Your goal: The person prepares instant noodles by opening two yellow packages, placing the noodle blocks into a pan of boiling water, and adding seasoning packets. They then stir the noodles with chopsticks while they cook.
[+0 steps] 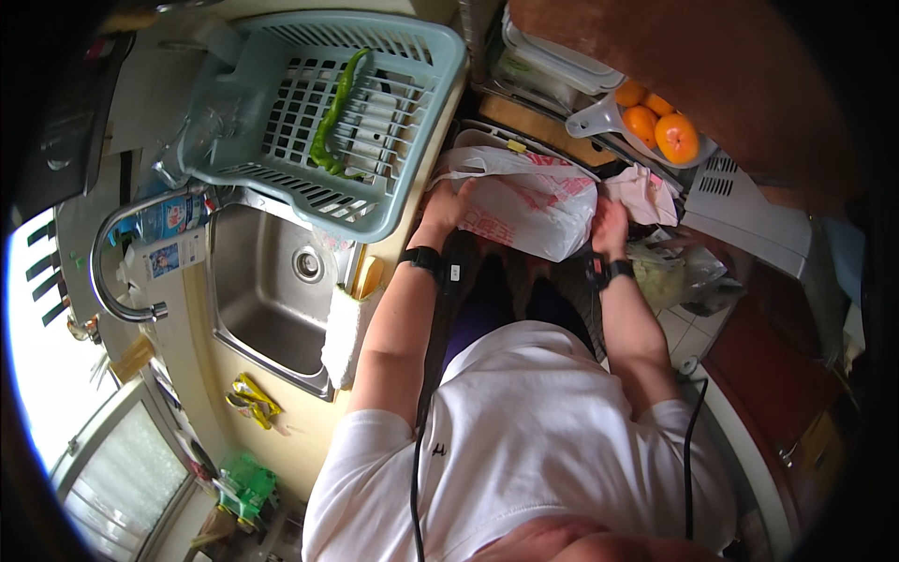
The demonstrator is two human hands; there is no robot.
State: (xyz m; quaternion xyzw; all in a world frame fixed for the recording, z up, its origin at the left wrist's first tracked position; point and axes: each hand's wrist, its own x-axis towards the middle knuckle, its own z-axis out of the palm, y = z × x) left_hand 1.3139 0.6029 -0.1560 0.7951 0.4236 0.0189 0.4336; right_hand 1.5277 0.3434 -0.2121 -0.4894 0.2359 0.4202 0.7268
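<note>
A white plastic bag with red print (527, 204) hangs spread between my two hands, against a pale bin or container rim (477, 137). My left hand (447, 205) grips its left side near a handle loop, thumb on top and other fingers partly hidden. At the bag's right edge, my right hand (609, 226) has its fingers curled against the plastic, with their tips partly hidden. Just beyond the right hand lies a crumpled pink cloth or paper (642, 195). Both wrists wear black straps with small devices.
Left are a steel sink (274, 302), a curved faucet (105, 260) and a blue-green dish rack (421, 175) holding a green pepper (337, 105). Orange fruits (676, 138) fill a white colander (593, 121) at upper right. Below it hang clear bags of greens (660, 270).
</note>
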